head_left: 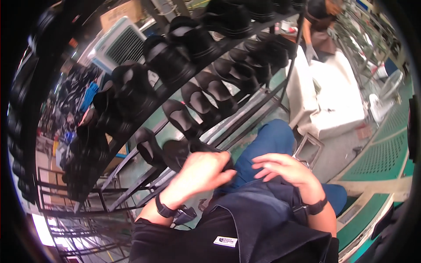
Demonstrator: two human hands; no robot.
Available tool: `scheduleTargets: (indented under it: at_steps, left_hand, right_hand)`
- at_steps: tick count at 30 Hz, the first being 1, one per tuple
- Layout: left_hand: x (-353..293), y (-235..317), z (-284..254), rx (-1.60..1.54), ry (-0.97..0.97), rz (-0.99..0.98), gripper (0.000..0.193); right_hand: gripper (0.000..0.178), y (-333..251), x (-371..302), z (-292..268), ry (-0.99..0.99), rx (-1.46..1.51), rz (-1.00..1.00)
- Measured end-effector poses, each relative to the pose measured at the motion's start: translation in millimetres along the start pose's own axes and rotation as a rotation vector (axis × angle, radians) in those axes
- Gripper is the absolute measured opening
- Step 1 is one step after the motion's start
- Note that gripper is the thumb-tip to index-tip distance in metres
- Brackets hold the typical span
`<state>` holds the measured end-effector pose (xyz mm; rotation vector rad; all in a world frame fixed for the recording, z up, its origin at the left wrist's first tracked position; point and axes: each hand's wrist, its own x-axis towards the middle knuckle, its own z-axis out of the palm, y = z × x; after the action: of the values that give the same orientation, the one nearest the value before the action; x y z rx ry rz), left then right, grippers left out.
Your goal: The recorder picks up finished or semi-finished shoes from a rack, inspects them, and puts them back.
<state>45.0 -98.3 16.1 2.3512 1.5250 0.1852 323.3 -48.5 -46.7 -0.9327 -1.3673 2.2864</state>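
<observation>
My left hand [204, 170] is closed at the near end of the lower rack tier, its fingers curled round a black shoe [202, 146]. The hand hides much of that shoe. Beside it, to the left, stand other black shoes: one close by [174, 154] and another with a grey insole [148, 147]. Over my lap, my right hand [283, 168] is open with its fingers apart, and nothing shows in it. A dark apron [258, 210] lies across my lap below both hands.
A black metal rack [153, 103] with tiers of black shoes curves across the left and far side. An air cooler [120, 44] stands behind it. At the far right are a white-covered block [335, 96], a gloved co-worker [322, 26] and a green perforated platform [381, 158].
</observation>
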Motion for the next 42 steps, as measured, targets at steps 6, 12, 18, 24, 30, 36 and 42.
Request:
scheduleTargets:
  at_steps: [6,12,18,24,30,36,42]
  left_hand:
    - [-25.8,-131.0,9.1,0.337,0.264,-0.232,0.03]
    - [-61.1,-202.0,62.0,0.185,0.233,-0.565,0.035]
    - [-54.5,-166.9,48.9,0.333,0.314,-0.618,0.039]
    - [-9.7,-76.1,4.6,-0.519,0.452,-0.125,0.039]
    - [64.8,45.9,-24.8,-1.241,-0.026,1.008,0.121]
    - [82.4,156.0,-43.9,-1.688,-0.233,1.379,0.133]
    - [87.1,190.2,-28.3,-1.814,-0.642,1.284,0.13]
  right_hand:
    - [0.039,-2.8,-15.7,-34.2,0.239,-0.072,-0.133]
    - [0.038,-2.8,-25.3,-41.2,0.283,-0.108,-0.077]
    - [0.038,-22.5,-56.5,-52.7,0.284,-0.246,-0.066]
    - [0.037,-34.0,-145.2,-60.7,0.442,-0.36,0.033]
    - [0.041,-11.0,-231.8,-54.1,0.759,-0.112,-0.063]
    - [0.044,32.5,-287.1,-34.7,0.872,0.038,-0.246]
    - [0.037,53.4,-284.0,-51.8,0.967,0.022,-0.05]
